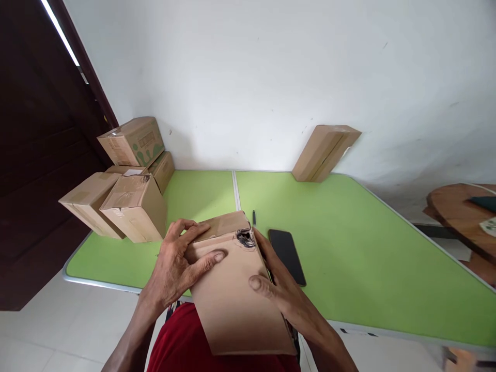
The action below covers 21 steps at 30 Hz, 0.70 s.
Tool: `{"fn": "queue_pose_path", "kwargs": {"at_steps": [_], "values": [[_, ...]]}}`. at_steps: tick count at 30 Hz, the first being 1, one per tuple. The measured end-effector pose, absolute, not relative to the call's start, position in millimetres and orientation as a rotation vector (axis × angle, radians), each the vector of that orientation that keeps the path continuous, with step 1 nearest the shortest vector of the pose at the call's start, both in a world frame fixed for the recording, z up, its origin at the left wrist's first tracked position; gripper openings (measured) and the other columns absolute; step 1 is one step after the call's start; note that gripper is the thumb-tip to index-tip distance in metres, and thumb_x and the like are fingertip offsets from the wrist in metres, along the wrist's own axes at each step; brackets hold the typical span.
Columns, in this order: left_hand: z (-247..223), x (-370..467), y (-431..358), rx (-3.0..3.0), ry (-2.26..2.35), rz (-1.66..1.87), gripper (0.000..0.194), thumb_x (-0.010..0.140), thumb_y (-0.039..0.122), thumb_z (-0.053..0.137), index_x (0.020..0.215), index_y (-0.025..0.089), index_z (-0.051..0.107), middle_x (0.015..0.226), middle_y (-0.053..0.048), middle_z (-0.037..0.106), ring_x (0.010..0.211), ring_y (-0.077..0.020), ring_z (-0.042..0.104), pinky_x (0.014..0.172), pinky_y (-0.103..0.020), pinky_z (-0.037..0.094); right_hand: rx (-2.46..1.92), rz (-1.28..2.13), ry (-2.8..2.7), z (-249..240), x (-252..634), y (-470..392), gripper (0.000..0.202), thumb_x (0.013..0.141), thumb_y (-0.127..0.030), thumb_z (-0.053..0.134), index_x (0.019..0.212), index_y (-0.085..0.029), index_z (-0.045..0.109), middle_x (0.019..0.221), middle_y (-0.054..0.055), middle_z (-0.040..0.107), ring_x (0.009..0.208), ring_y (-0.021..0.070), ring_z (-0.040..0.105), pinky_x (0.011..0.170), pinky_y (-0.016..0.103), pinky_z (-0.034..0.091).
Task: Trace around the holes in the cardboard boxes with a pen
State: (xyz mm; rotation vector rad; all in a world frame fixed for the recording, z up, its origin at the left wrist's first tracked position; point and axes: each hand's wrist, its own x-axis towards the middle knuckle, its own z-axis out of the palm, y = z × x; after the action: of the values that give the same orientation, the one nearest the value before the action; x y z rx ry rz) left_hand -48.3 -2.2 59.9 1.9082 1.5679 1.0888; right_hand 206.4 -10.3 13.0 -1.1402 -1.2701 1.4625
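Note:
A brown cardboard box (236,299) is held between my two hands over the table's front edge, tilted, with a dark, torn hole at its upper right corner. My left hand (182,261) grips its left side, thumb on the near face and fingers over the top. On the right side, my right hand (279,281) has its thumb on the near face, with the other fingers partly hidden behind the side. A black phone (287,257) lies just right of the box. Beyond the box is a dark pen (254,217).
Several cardboard boxes (134,206) are grouped and stacked at the left of the green table (368,258). Another box (325,152) leans against the wall at the back. A round wooden table (457,212) stands at the right, a dark door (42,155) at the left.

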Motion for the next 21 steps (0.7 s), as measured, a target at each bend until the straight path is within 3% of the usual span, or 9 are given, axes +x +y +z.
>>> {"fn": "queue_pose_path", "kwargs": {"at_steps": [2, 8, 15, 21], "values": [[61, -49, -4, 1.897, 1.574, 1.066, 0.061, 0.089, 0.071, 0.080, 0.134, 0.030, 0.082, 0.131, -0.014, 0.069, 0.122, -0.0347, 0.069, 0.107, -0.051, 0.059, -1.140, 1.444, -1.310, 25, 201, 2, 0.110, 0.075, -0.067, 0.094, 0.170, -0.036, 0.047, 0.181, 0.010, 0.041, 0.167, 0.0436, 0.034, 0.132, 0.063, 0.033], [68, -51, -10, 1.843, 1.610, 1.084, 0.059, 0.094, 0.071, 0.074, 0.133, 0.027, 0.082, 0.129, -0.013, 0.072, 0.120, -0.0337, 0.071, 0.105, -0.049, 0.057, -1.242, 1.331, -1.300, 45, 174, -1, 0.088, 0.087, -0.067, 0.081, 0.165, -0.038, 0.051, 0.177, 0.008, 0.046, 0.164, 0.0399, 0.038, 0.133, 0.060, 0.031], [83, -39, -17, 1.771, 1.698, 1.092, 0.065, 0.084, 0.078, 0.076, 0.116, 0.021, 0.084, 0.117, -0.014, 0.077, 0.106, -0.0358, 0.074, 0.091, -0.049, 0.059, -1.290, 1.060, -1.447, 54, 161, -18, 0.097, 0.082, -0.064, 0.082, 0.164, -0.025, 0.048, 0.167, 0.017, 0.052, 0.157, 0.0434, 0.044, 0.133, 0.061, 0.033], [89, -32, -24, 1.726, 1.753, 1.026, 0.053, 0.085, 0.065, 0.073, 0.116, 0.022, 0.080, 0.120, -0.012, 0.076, 0.113, -0.0356, 0.073, 0.096, -0.050, 0.057, -1.308, 0.920, -1.560, 43, 159, -20, 0.094, 0.085, -0.057, 0.074, 0.164, -0.020, 0.040, 0.170, 0.020, 0.049, 0.160, 0.0422, 0.044, 0.131, 0.064, 0.038]]}}
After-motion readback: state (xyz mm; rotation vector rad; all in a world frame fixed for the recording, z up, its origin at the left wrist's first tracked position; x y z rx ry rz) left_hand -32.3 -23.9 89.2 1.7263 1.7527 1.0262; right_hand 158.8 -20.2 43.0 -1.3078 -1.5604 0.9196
